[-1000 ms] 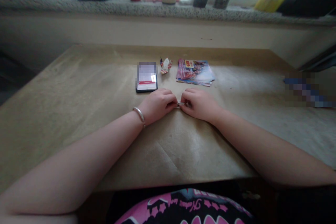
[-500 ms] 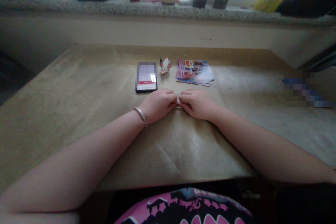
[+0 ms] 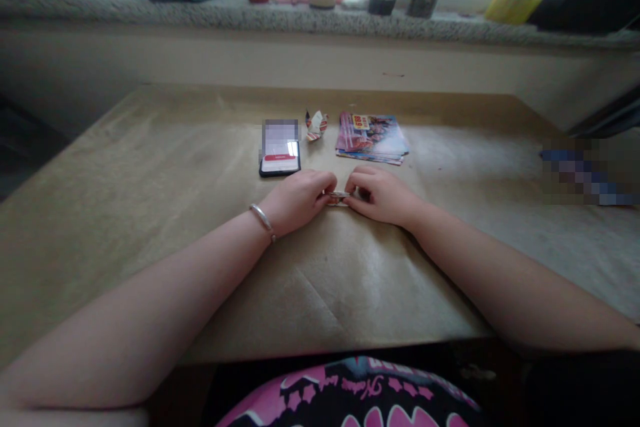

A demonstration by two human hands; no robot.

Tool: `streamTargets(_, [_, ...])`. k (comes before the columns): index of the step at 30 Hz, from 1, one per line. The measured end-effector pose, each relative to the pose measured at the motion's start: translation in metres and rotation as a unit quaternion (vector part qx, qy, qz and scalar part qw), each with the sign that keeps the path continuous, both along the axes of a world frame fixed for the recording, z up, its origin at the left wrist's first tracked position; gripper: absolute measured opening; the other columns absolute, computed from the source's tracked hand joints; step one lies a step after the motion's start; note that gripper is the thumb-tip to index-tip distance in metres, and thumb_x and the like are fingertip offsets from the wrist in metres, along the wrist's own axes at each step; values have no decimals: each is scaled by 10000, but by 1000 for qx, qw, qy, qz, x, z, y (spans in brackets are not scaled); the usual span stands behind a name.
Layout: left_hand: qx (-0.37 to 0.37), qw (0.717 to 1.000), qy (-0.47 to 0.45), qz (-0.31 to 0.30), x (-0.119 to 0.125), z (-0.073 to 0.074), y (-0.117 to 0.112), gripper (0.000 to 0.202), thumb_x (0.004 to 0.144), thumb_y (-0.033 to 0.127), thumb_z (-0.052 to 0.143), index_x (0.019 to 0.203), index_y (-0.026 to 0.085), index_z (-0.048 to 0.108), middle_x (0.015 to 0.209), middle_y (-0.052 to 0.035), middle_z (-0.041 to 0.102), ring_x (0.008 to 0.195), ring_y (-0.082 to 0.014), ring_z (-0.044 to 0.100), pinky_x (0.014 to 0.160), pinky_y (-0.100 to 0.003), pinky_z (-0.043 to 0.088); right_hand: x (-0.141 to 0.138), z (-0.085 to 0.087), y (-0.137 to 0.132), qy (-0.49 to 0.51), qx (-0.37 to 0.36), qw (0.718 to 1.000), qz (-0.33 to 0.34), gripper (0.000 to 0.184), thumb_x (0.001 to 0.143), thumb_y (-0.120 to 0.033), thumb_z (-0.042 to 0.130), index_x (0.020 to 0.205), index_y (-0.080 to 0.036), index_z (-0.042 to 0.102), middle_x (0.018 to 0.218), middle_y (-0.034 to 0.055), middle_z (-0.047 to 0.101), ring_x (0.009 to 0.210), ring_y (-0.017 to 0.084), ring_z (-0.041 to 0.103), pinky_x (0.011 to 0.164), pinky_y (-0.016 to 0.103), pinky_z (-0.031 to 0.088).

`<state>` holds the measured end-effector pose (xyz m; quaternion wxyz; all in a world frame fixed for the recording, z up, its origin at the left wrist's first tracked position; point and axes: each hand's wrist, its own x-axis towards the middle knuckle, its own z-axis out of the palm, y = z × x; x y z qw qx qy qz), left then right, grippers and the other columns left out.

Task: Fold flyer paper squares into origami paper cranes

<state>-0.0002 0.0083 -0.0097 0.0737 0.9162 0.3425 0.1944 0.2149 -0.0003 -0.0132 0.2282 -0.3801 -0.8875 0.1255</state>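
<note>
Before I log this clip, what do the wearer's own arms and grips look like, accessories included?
The left forearm and right forearm show no sleeves. Both the left grip and right grip are gloveless. A slim, silver-coloured bangle circles the left wrist; nothing visible is worn on the right. Below shows a black top printed with pink stars and lettering.

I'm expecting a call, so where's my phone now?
In the head view, the phone lies on the table, left of the folded paper, just beyond the left hand.
</note>
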Motion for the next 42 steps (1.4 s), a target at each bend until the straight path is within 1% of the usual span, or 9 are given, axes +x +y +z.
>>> streamTargets(4, [-4,999,5,-52,-1,-1,1,177,853,96,456,808,171,609,805,-30,638,807,-158,570,757,-279,450,1,-1,0,13,8,1000,8,39,804,-233,581,797,-198,598,861,60,605,811,186,542,750,306,419])
streamTargets(6, [-16,998,-10,-54,-2,-2,1,183,852,98,447,822,172,612,807,-27,634,815,-155,571,776,-282,458,1,-1,1,15,5,1000,14,42,808,-227,573,788,-199,598,831,54,612,803,187,536,759,312,415])
streamTargets(9, [-43,997,-46,-42,-3,0,-1,98,868,193,514,859,159,606,848,-39,617,803,-152,574,752,-275,478,1,0,1,31,-15,999,1,126,835,-245,548,723,-197,578,720,31,585,742,175,511,714,299,397])
streamTargets(14, [-74,991,-77,-82,-3,3,-4,149,840,296,620,897,159,602,995,-62,584,872,-149,586,775,-272,514,-1,-1,2,60,-70,995,-36,213,847,-278,537,652,-194,557,639,7,563,683,156,494,674,289,376])
streamTargets(20, [-48,995,-74,-54,-4,-1,-1,119,884,256,555,865,161,623,958,-49,619,849,-138,597,767,-263,504,-2,-4,3,58,-88,993,-60,284,860,-297,533,597,-193,555,617,8,568,699,160,513,693,298,377])
streamTargets(27, [-44,995,-86,-17,-2,-4,2,116,866,225,568,889,138,642,966,-69,647,809,-137,601,710,-249,499,-4,-7,4,42,-54,994,-85,296,869,-294,529,589,-198,534,615,11,575,679,164,501,675,301,360])
streamTargets(36, [-22,994,-102,-5,0,-11,8,101,853,151,583,864,146,683,962,-68,695,866,-150,634,798,-280,524,-6,-3,1,43,-40,990,-129,143,810,-252,548,676,-203,567,660,17,591,677,171,515,640,296,364])
streamTargets(40, [3,996,-85,3,-2,-15,12,103,846,151,607,877,144,705,962,-75,710,888,-171,639,832,-314,525,-7,-3,1,62,-29,993,-96,33,776,-222,591,780,-191,602,743,27,614,695,163,542,666,292,405])
streamTargets(42, [10,997,-82,0,-2,-17,14,105,850,160,613,879,144,713,954,-76,712,876,-170,641,820,-309,527,-7,-5,1,50,-2,997,-65,64,783,-214,599,837,-189,622,819,44,626,745,170,557,704,297,426])
